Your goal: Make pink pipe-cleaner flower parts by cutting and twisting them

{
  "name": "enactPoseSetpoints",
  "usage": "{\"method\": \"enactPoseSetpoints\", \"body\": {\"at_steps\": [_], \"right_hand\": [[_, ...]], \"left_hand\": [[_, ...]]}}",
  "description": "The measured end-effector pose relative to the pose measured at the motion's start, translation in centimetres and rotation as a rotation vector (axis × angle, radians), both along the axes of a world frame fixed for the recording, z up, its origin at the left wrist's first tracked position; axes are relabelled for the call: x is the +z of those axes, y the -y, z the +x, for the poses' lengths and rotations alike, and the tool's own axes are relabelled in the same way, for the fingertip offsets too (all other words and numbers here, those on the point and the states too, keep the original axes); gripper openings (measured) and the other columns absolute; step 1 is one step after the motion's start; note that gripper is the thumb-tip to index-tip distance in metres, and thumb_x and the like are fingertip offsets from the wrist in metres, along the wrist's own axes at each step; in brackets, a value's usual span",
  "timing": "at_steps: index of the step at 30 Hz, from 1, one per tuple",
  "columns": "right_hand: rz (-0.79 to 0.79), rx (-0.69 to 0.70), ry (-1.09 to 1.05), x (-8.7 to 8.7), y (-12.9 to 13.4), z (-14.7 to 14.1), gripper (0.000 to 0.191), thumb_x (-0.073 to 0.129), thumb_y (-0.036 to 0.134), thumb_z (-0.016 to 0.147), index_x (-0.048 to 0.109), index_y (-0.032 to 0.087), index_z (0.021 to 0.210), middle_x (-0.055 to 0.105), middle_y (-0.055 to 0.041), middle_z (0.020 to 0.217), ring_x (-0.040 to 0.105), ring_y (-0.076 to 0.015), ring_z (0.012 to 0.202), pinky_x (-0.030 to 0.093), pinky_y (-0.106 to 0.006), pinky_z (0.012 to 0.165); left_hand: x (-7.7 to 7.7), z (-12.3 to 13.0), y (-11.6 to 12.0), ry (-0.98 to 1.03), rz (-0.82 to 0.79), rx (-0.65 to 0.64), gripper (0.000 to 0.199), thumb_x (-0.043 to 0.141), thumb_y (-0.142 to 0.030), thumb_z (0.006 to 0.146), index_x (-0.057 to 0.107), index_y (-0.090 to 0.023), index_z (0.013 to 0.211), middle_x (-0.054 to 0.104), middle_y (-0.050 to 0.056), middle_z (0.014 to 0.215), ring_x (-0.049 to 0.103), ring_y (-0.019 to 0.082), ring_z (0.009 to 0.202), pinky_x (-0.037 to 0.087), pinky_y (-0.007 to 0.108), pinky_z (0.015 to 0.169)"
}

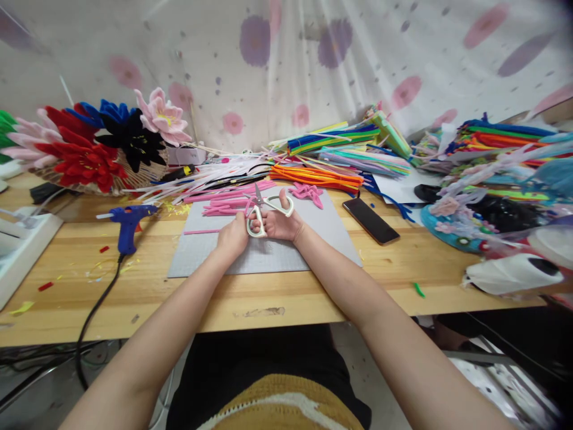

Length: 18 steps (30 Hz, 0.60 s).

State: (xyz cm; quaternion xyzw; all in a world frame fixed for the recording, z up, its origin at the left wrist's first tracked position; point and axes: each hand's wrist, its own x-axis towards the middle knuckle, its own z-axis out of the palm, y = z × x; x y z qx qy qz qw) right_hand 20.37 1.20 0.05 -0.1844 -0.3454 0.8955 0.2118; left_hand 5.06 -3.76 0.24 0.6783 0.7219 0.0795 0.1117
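Note:
My right hand [283, 224] is closed on a pair of scissors [286, 207] with white and green handles, thumb in one loop and fingers in the other. The blades are parted and point up and away from me. Beside it, my left hand [233, 236] is closed in a pinch on a pink pipe cleaner [248, 205], which stands up close to the blades. Both hands are over a grey board [203, 257]. Cut pink pipe cleaners [219, 207] lie on the board just beyond my left hand, and a bent pink bundle [307, 193] rests at its far right.
A blue glue gun [129, 225] stands at left, its cord running off the table edge. Fuzzy flowers [89, 161] sit at back left. Orange pipe cleaners [317, 176] and other colours line the back. A phone [370, 220] lies right of the board, near a white roll [510, 275].

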Motion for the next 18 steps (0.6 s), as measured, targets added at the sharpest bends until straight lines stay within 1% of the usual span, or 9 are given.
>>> {"method": "enactPoseSetpoints", "body": {"at_steps": [5,11,15,18], "right_hand": [[0.029,0.012,0.030,0.01,-0.03,0.15,0.071,0.025,0.072,0.080,0.056,0.010,0.096,0.059,-0.0069,0.074,0.053,-0.0171,0.074,0.044,-0.032,0.073],[0.016,0.050,0.047,-0.21,-0.17,0.33,0.073,0.023,0.071,0.080,0.055,0.009,0.102,0.060,-0.0086,0.079,0.054,-0.0168,0.073,0.045,-0.028,0.064],[0.031,0.077,0.021,-0.44,-0.41,0.37,0.076,0.019,0.073,0.079,0.054,0.009,0.103,0.059,-0.0094,0.080,0.054,-0.0172,0.074,0.041,-0.023,0.053],[0.040,0.096,0.020,-0.53,-0.59,0.39,0.077,0.017,0.074,0.079,0.053,0.009,0.102,0.058,-0.0094,0.080,0.054,-0.0174,0.075,0.038,-0.021,0.048]], "left_hand": [[-0.15,0.07,0.03,-0.021,0.007,-0.001,0.025,0.033,-0.028,0.088,0.045,-0.018,0.107,0.067,0.015,0.098,0.064,0.028,0.087,0.041,0.032,0.065],[-0.15,0.07,0.10,-0.043,0.008,-0.009,0.024,0.032,-0.025,0.088,0.046,-0.018,0.105,0.067,0.015,0.097,0.064,0.029,0.086,0.040,0.032,0.065],[0.02,0.11,0.32,-0.059,0.007,-0.002,0.024,0.030,-0.024,0.088,0.046,-0.017,0.105,0.067,0.016,0.098,0.064,0.029,0.087,0.041,0.032,0.065],[0.03,0.12,0.49,-0.074,0.005,-0.005,0.026,0.028,-0.023,0.089,0.046,-0.017,0.105,0.067,0.016,0.097,0.064,0.029,0.089,0.041,0.033,0.066]]}}
